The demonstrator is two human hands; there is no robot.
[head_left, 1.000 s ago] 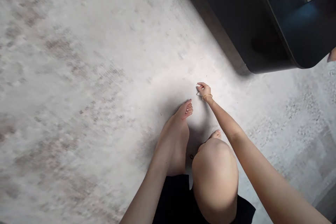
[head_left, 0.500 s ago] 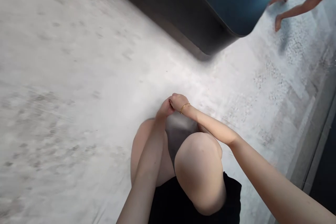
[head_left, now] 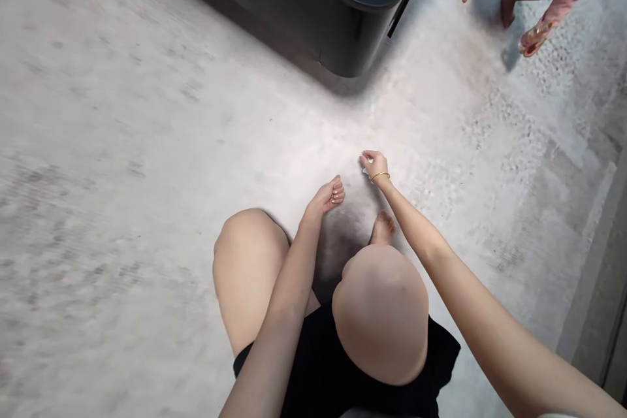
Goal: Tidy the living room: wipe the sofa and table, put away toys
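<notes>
Floor point(head_left: 171, 111), white scrap point(head_left: 365, 171), axis unclear

Both arms point(head_left: 292, 281) reach forward, left hand point(head_left: 330, 195) loosely fisted, right hand point(head_left: 375, 164) curled in a pinch

A barefoot person wears black bottoms point(head_left: 313, 369) ending above the bare knees point(head_left: 386, 300), a slim gold bangle point(head_left: 380, 175) circling the right wrist point(head_left: 384, 184).
</notes>
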